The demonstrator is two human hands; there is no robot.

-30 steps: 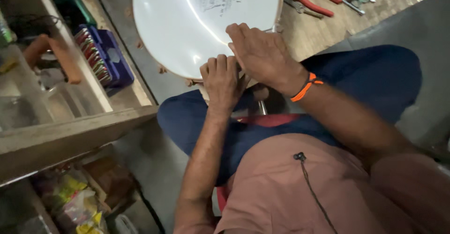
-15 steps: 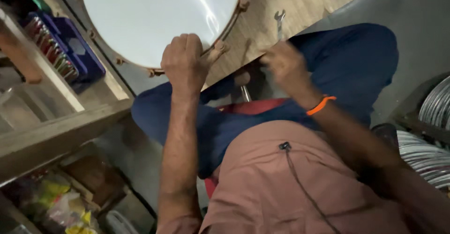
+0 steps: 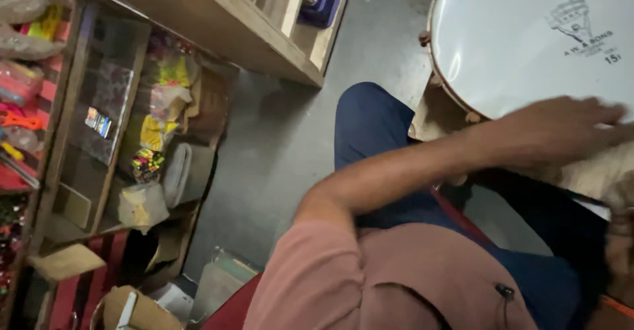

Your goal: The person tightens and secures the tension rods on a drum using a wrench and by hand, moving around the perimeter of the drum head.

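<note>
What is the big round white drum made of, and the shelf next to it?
The big round white drum seems to have a smooth, slightly glossy plastic-like skin, since light gleams off it; its rim looks like reddish metal with small lugs. The pale wooden shelf looks like bare, matte wood, showing grain and plain cut edges.

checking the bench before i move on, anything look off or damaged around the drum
Nothing looks damaged. The white drum lies flat on the wooden bench, its skin unmarked. The left hand is blurred over its near rim; the right hand is mostly out of frame.
</note>
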